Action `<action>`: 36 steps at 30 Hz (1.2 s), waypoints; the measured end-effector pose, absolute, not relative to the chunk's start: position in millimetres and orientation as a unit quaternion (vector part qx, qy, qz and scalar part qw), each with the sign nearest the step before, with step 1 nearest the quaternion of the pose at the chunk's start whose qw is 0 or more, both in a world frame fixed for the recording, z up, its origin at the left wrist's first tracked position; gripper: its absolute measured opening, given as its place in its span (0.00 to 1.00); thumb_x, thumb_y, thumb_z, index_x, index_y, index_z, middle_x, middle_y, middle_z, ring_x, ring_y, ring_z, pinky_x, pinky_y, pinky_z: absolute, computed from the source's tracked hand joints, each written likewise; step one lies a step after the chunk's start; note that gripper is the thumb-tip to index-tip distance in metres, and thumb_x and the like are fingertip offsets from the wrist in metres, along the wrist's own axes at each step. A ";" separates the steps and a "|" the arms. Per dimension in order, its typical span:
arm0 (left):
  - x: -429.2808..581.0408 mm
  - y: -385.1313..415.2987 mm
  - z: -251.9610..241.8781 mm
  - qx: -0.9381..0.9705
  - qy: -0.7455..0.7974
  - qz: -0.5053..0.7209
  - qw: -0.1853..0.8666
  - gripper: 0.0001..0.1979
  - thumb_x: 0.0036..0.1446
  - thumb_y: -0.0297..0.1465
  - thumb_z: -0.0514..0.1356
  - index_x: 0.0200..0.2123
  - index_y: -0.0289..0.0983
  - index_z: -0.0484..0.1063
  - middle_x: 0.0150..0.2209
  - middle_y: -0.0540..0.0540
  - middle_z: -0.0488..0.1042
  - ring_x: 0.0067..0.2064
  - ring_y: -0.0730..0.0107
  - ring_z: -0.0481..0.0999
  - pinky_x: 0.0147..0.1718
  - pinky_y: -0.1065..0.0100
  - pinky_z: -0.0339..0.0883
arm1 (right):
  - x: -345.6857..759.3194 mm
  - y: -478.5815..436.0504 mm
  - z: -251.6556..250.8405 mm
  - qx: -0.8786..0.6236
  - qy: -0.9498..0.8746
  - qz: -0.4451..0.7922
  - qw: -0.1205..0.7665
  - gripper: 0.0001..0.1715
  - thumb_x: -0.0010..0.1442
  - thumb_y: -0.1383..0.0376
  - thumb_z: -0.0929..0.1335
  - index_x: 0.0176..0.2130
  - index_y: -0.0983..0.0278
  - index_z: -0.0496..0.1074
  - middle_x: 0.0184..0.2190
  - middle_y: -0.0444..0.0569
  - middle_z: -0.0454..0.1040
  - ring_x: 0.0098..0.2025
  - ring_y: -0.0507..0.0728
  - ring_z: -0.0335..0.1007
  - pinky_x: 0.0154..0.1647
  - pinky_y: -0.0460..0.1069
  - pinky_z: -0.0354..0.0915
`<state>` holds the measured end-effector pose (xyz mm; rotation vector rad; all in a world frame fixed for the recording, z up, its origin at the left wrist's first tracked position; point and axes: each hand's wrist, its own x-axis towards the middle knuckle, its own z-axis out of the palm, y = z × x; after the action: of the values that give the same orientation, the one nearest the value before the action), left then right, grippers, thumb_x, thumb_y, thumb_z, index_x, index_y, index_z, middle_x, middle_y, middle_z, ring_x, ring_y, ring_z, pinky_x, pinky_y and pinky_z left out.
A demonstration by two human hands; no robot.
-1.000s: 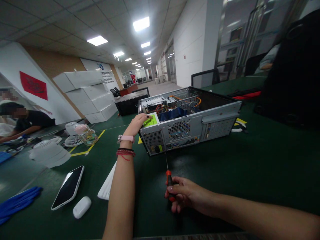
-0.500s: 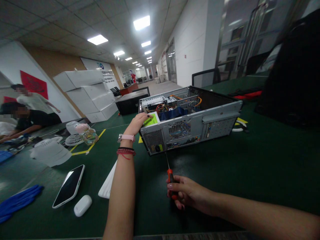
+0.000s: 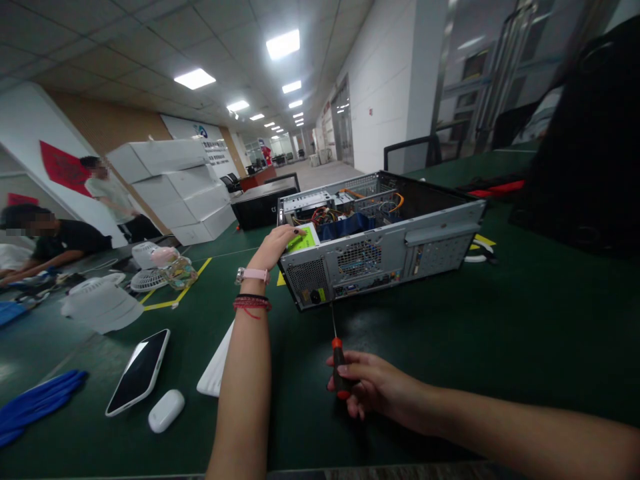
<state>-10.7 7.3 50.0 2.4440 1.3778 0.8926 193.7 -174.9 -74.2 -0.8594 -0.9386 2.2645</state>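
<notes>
An opened computer case [image 3: 390, 257] lies on the table, its rear panel facing me and wires and boards showing inside. My left hand [image 3: 277, 245] grips its near left corner, fingers over the power supply's bright green label [image 3: 303, 240]; the thumb is hidden. My right hand [image 3: 367, 383] is closed around a red and black screwdriver [image 3: 340, 370] below the rear panel. The screwdriver's shaft points up at the panel's lower edge, near the power socket. Whether the tip touches a screw is too small to tell.
Left of my forearm lie a phone [image 3: 139, 373], a white earbud case [image 3: 167, 411], a white ridged object [image 3: 216, 367] and blue gloves [image 3: 40, 403]. White fan parts [image 3: 103, 303] stand farther left. A dark bag [image 3: 585, 153] fills the right. Two people are at the far left.
My right fingers have shifted around the screwdriver's handle, which now shows more fully and tilts slightly differently. My left hand and the case stay put. A person in the background has moved right.
</notes>
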 end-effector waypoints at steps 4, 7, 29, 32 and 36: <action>-10.6 6.0 51.5 0.837 0.450 0.296 0.095 0.20 0.59 0.29 0.44 0.43 0.37 0.74 0.51 0.46 0.71 0.54 0.68 0.66 0.58 0.64 0.54 | 193.8 -174.9 -73.8 -0.329 -0.344 0.838 0.267 0.23 0.49 0.59 0.71 0.42 0.65 0.62 0.28 0.44 0.73 0.18 0.46 0.65 0.20 0.42 0.56; -10.5 5.4 51.9 0.837 0.449 0.298 0.095 0.20 0.59 0.29 0.44 0.43 0.37 0.74 0.50 0.46 0.72 0.54 0.69 0.66 0.58 0.64 0.54 | 193.2 -174.2 -76.5 -0.330 -0.347 0.834 0.275 0.23 0.49 0.59 0.71 0.41 0.64 0.62 0.26 0.43 0.71 0.17 0.44 0.62 0.18 0.42 0.53; -11.4 5.9 51.0 0.840 0.446 0.298 0.081 0.21 0.59 0.28 0.42 0.43 0.37 0.74 0.49 0.46 0.72 0.53 0.69 0.67 0.58 0.64 0.54 | 192.1 -173.2 -74.5 -0.346 -0.304 0.840 0.287 0.21 0.47 0.58 0.72 0.36 0.63 0.62 0.28 0.43 0.72 0.18 0.44 0.61 0.19 0.42 0.54; -11.1 5.9 50.6 0.842 0.444 0.298 0.078 0.21 0.59 0.28 0.42 0.43 0.37 0.74 0.50 0.46 0.72 0.54 0.69 0.66 0.58 0.64 0.54 | 192.9 -173.2 -74.9 -0.338 -0.290 0.848 0.286 0.17 0.49 0.60 0.69 0.38 0.64 0.64 0.28 0.44 0.73 0.18 0.46 0.63 0.20 0.43 0.54; -10.9 4.9 50.9 0.841 0.449 0.294 0.071 0.21 0.59 0.28 0.43 0.43 0.36 0.74 0.50 0.45 0.72 0.54 0.68 0.66 0.58 0.63 0.53 | 194.3 -172.5 -78.0 -0.324 -0.276 0.861 0.278 0.17 0.47 0.62 0.66 0.40 0.65 0.66 0.27 0.44 0.73 0.18 0.47 0.64 0.20 0.43 0.55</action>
<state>-10.9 4.9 50.9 2.5271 1.3503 0.8851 194.3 -172.5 -78.0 -0.8687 -0.7403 2.3109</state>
